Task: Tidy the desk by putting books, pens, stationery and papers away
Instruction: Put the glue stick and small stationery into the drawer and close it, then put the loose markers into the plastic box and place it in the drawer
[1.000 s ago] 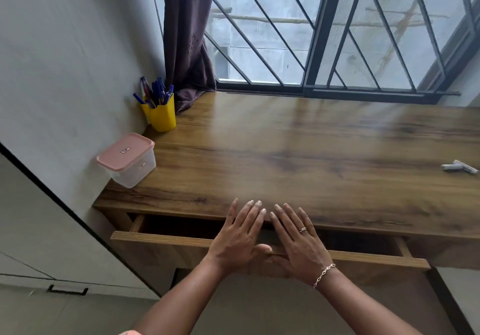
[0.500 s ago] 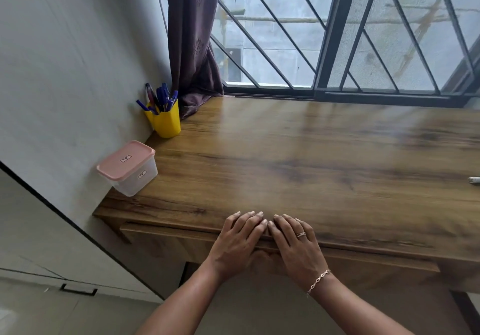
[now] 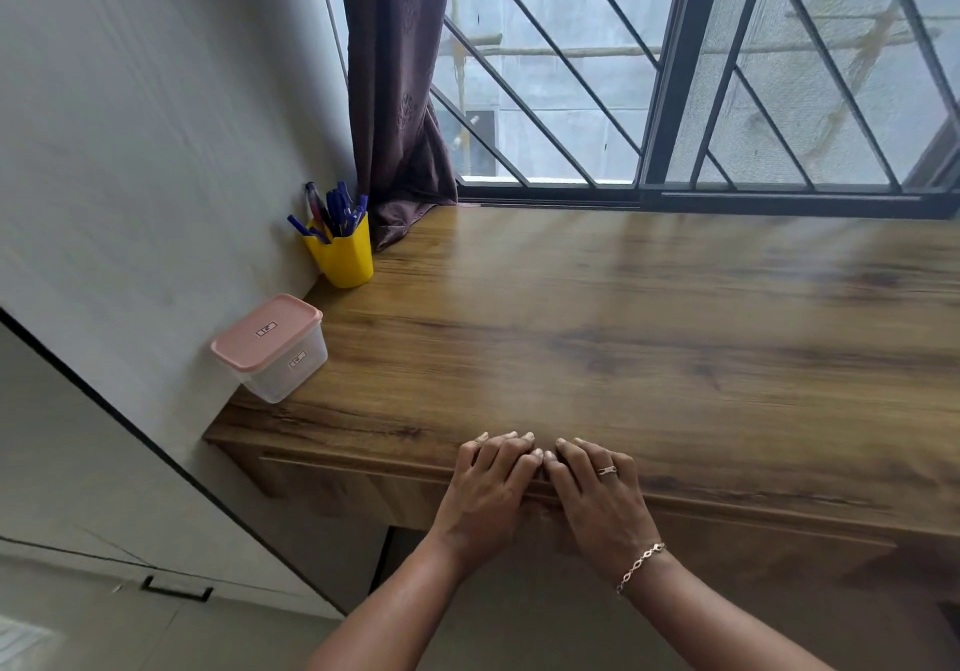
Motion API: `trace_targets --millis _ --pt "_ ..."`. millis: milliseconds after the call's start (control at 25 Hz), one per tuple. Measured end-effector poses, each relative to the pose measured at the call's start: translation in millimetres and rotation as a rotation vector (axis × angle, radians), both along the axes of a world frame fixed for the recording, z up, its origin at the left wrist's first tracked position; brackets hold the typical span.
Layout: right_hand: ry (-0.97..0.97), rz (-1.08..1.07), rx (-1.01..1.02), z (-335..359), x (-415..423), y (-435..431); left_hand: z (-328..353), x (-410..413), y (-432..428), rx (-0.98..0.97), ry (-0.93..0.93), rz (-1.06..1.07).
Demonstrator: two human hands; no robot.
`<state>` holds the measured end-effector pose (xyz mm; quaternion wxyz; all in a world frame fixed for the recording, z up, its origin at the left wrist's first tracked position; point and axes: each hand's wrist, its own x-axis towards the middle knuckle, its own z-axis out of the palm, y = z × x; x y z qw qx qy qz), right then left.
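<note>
- The left hand point(image 3: 488, 493) and the right hand point(image 3: 597, 499) were laid side by side at the front edge of the wooden surface point(image 3: 623, 332) — forefinger tips touching.
- On both hands the fingers were bent at the knuckles with the tips set down on that edge. The palms were pushed against the drawer front point(image 3: 337, 483) just below, and nothing was held or pinched in either one.
- The drawer front was seen sitting flush under the edge, so shut as far as could be told.
- A bunch of blue pens point(image 3: 335, 207) was stood in a yellow cup point(image 3: 345, 259) at the far left corner, tucked against the wall point(image 3: 156, 124) and just beside the hem of the dark curtain point(image 3: 400, 98).
- A clear tub point(image 3: 291, 369) with its pink lid point(image 3: 265, 330) on was parked nearer along the same wall, apart from the cup.
- A ring point(image 3: 607, 471) was worn on the right hand, a chain bracelet point(image 3: 640, 566) on that wrist.
- A barred window point(image 3: 675, 72) was set right behind the surface.
</note>
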<state>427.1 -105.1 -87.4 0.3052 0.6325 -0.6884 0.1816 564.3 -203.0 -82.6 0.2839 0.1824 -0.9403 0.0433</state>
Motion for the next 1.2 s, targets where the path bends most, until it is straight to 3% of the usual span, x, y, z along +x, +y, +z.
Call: trace_targets --millis 760,880,1040,1200 --pt "-0.131 0.11 0.216 45 -17 -6 31 8 -5 0.314 -0.032 -0.038" --pt "-0.182 0.118 0.232 52 -17 -19 39 16 -12 0.38 0.07 0.062" --pt "-0.22 0.164 0.236 63 -10 -45 45 41 -30 0.293 0.249 0.223" --pt "-0.226 0.206 0.234 69 4 -79 56 61 -43 0.295 0.57 0.528"
